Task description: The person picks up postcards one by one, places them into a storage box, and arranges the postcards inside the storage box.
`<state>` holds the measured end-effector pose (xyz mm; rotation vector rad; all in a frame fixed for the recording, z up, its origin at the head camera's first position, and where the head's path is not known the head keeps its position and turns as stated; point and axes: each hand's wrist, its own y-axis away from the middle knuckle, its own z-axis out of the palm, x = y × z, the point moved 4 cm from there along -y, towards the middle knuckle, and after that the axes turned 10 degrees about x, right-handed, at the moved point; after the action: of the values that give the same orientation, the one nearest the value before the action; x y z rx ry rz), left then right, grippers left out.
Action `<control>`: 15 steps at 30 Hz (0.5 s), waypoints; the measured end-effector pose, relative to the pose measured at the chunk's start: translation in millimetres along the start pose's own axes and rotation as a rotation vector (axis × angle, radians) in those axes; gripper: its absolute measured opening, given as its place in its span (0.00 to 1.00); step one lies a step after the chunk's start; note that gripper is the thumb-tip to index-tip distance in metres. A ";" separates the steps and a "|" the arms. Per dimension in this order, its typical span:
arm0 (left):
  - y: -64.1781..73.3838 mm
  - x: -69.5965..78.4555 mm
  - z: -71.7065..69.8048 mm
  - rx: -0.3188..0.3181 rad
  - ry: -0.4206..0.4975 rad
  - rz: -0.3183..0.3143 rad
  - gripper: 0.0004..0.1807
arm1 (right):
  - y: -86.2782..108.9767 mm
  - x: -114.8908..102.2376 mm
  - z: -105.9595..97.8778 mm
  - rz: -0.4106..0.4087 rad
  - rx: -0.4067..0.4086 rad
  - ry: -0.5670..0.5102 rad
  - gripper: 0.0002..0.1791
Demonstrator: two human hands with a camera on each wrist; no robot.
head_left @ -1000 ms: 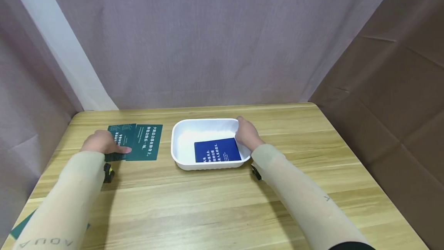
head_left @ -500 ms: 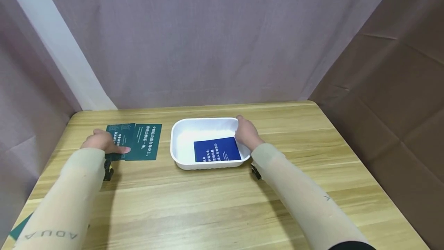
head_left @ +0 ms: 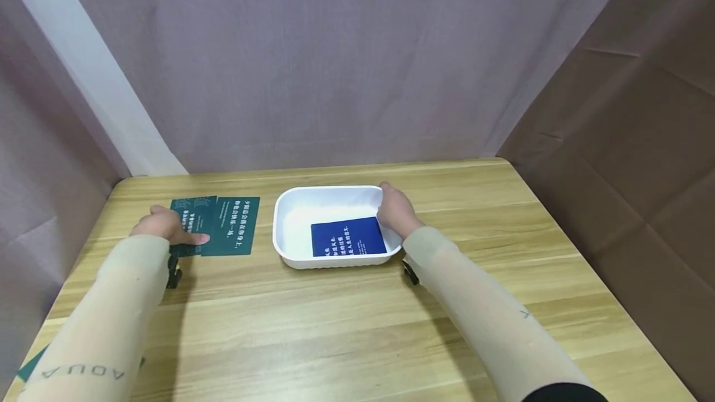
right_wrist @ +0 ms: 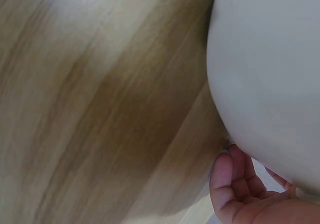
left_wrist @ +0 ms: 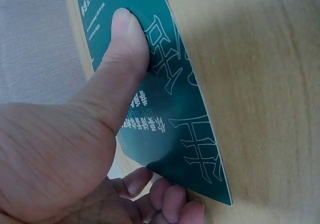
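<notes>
In the head view my left hand (head_left: 162, 227) is at the left edge of a green printed card (head_left: 204, 219), which overlaps a second green card (head_left: 237, 231). The left wrist view shows the thumb (left_wrist: 129, 44) flat on the card's printed face, with curled fingertips (left_wrist: 172, 199) at its edge, pinching it. My right hand (head_left: 399, 213) grips the right end of a white plastic tray (head_left: 293, 228). Inside that tray lies a blue card (head_left: 349, 238) with white lettering. From the right wrist, curled fingers (right_wrist: 227, 179) show against the tray's outer wall (right_wrist: 270, 74).
Another green card (head_left: 32, 363) lies at the table's near left, mostly hidden under the left forearm. The wood-grain table (head_left: 313, 327) ends at a grey-mauve curtain (head_left: 335, 61) behind, with a brown cover (head_left: 631, 160) along the right.
Both hands keep their holds on the green card and the tray. The head view has shifted slightly, so the tray appears a little higher.
</notes>
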<state>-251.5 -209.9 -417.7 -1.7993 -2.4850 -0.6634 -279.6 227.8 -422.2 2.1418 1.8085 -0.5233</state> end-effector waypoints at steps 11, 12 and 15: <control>1.9 -6.9 0.1 -0.014 -0.003 0.010 0.75 | 2.9 -2.4 3.6 -0.005 -0.010 -0.008 0.41; 2.3 -7.2 0.2 -0.016 -0.003 0.008 0.75 | 3.5 -2.6 3.4 -0.004 -0.010 -0.012 0.40; 3.5 -8.3 0.8 -0.019 0.003 -0.003 0.75 | 5.1 -2.9 3.1 -0.001 -0.011 -0.018 0.39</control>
<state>-245.3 -216.2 -419.2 -1.7994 -2.4888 -0.6910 -275.3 223.0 -423.8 2.1223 1.7991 -0.5292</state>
